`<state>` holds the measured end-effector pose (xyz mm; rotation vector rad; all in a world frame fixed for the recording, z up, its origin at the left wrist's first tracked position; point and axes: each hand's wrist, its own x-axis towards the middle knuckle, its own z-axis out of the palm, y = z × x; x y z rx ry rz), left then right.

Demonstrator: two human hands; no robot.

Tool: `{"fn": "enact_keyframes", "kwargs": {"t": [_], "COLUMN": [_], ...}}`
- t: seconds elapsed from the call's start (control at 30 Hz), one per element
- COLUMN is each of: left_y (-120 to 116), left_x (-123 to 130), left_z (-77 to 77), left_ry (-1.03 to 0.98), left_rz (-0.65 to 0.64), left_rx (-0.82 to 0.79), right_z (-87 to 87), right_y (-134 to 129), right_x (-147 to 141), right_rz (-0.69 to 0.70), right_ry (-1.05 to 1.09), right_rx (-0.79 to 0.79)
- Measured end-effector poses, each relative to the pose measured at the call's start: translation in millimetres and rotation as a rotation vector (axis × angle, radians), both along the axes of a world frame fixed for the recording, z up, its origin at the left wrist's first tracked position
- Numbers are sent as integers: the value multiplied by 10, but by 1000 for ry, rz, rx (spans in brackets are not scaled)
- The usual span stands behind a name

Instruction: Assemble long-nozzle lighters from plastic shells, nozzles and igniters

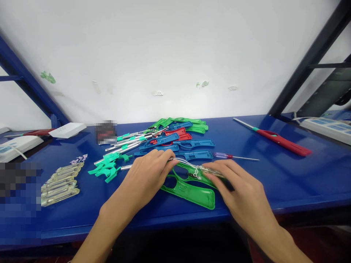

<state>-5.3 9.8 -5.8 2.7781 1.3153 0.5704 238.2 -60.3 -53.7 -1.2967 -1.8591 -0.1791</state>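
Observation:
My left hand (146,173) is closed over a metal lighter tube (126,167), whose end pokes out to the left of the fingers. From its other end, white wires (186,162) curve across to a clear lighter fuel tank (211,171) pinched in the fingers of my right hand (241,184). Directly beneath both hands lie green lighter shell halves (195,195) on the blue table (109,215). The fingers cover much of the tube and the tank.
Blue shell halves (196,154), red ones (181,134) and green ones (196,128) are piled behind. Left are turquoise triggers (105,170), metal tubes (120,149) and clear tanks (61,184). A screwdriver (223,155) and a red lighter (282,141) lie right.

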Motion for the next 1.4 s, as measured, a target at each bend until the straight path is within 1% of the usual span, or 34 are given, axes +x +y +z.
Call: {"fn": "enact_keyframes", "kwargs": {"t": [0.17,0.33,0.5,0.73,0.87,1.03,1.17,1.3,1.4], "left_y": [-8,-3,-39,-82,-102,-128,-192,-264,-286], "left_x": [13,39,64,94,129,159,181,221,254], "left_z": [-9,-39,-42,13,16,17,61,101,96], "left_ry": [-22,-85,-148,-223,-257,-286,-279,-253,-232], "left_rz": [-12,-19,-56,-97,-102,-86,-73,-20,26], "left_rx": [12,23,11,-3,-19,-46,-96,-168,-185], "right_z": [1,-7,-17,-32,-35,-29,-14,1,9], "right_y": [1,4,11,7,7,11,6,3,1], "right_x": [1,6,17,15,19,20,15,15,17], "right_rz": [15,30,35,25,32,37,32,34,35], "right_ry": [1,-9,-15,-3,5,3,0,-4,-11], "right_rx": [-44,-92,-134,-134,-132,-136,-143,-137,-136]}}
